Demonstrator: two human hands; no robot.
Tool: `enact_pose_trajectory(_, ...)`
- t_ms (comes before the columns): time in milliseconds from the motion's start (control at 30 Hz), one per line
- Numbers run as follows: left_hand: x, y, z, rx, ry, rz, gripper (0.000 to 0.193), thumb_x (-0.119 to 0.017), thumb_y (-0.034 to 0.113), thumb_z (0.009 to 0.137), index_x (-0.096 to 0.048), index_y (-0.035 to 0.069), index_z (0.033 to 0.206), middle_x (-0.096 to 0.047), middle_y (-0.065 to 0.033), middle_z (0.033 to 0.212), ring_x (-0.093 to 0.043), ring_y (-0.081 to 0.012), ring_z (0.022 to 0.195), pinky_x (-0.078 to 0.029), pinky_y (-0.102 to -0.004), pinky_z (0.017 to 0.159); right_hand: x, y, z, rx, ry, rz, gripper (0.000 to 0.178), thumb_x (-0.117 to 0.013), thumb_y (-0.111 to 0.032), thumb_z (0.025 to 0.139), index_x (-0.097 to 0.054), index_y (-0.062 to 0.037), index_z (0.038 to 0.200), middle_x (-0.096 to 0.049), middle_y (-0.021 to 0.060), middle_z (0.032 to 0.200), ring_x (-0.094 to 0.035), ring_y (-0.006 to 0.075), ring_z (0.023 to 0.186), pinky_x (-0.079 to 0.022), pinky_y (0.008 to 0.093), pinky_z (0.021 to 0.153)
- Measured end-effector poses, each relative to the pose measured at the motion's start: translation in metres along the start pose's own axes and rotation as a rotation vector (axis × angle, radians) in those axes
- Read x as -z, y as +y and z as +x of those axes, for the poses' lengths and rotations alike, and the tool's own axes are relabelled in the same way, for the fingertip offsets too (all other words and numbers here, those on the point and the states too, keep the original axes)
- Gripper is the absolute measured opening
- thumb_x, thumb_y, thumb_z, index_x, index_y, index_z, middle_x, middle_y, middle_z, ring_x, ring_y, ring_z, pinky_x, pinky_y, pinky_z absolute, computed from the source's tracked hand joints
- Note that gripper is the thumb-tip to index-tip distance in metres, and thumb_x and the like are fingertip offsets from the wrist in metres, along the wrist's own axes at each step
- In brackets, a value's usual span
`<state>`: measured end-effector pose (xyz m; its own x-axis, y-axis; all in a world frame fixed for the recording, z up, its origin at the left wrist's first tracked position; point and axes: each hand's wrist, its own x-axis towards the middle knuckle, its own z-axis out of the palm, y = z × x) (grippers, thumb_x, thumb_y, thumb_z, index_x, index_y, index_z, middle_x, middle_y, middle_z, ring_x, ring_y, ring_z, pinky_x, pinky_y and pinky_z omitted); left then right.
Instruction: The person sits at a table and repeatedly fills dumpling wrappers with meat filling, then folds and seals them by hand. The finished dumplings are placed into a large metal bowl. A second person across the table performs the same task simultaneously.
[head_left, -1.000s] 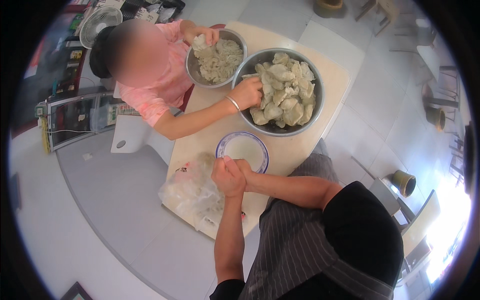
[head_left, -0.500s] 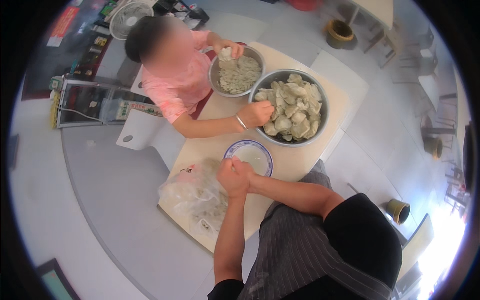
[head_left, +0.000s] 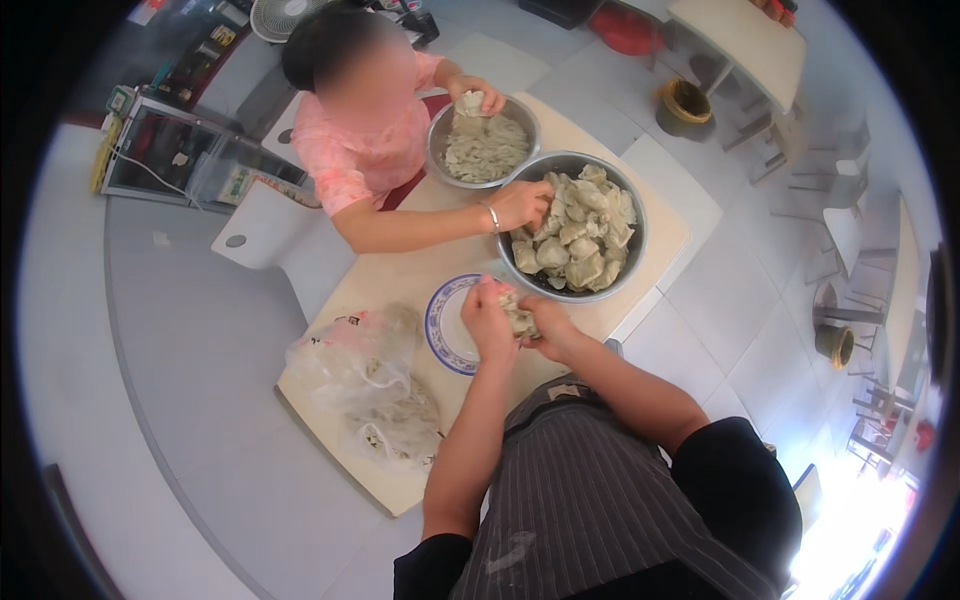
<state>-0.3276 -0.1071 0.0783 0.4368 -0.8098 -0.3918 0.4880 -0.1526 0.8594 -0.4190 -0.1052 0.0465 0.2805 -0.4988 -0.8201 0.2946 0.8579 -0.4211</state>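
Observation:
My left hand (head_left: 487, 322) and my right hand (head_left: 552, 329) are closed on a pale, crumpled clump that looks like oyster mushroom (head_left: 517, 314). They hold it over the right side of a white plate with a blue patterned rim (head_left: 436, 335). Beyond them stands a large metal basin (head_left: 640, 240) heaped with large, limp pieces of the same kind (head_left: 590, 235). A second metal bowl (head_left: 436, 165), farther back, holds smaller torn strips (head_left: 488, 150).
Across the table (head_left: 400, 272), a person in a pink top (head_left: 345, 150) reaches one hand (head_left: 523, 205) into the basin and holds a pale piece over the far bowl. Translucent plastic bags (head_left: 365, 370) lie left of the plate. A white chair (head_left: 265, 225) stands at the left.
My hands, clasped together before, have moved slightly right and apart, and the pale clump now shows between them. The view has shifted a little. The other person's hand remains at the basin.

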Motion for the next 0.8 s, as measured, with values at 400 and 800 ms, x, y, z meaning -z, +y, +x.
enact_pose_trajectory(400,-0.042,-0.035,0.013,0.296,0.003,-0.325,0.026,-0.046,0.028,0.097,-0.053,0.004,0.088,-0.058,-0.011,0.078,-0.06,-0.0237,0.071,-0.05,-0.0357,0.062,0.046,-0.046,-0.036,0.382,0.177,-0.381,0.017,-0.054,-0.017,0.086,-0.065,-0.0058,0.093,-0.065,0.0065,0.075,-0.06,0.0187,0.056,-0.046,0.0363,0.05)
enact_pose_trajectory(800,-0.059,-0.048,0.022,0.448,0.026,-0.36,0.027,-0.052,0.022,0.092,-0.052,0.005,0.113,-0.059,-0.0101,0.105,-0.06,-0.0251,0.093,-0.053,-0.0399,0.074,0.057,-0.116,-0.027,0.8,0.316,-0.469,0.02,-0.048,-0.011,0.089,-0.064,0.0001,0.093,-0.064,0.0072,0.082,-0.057,0.0122,0.064,-0.047,0.0264,0.059)
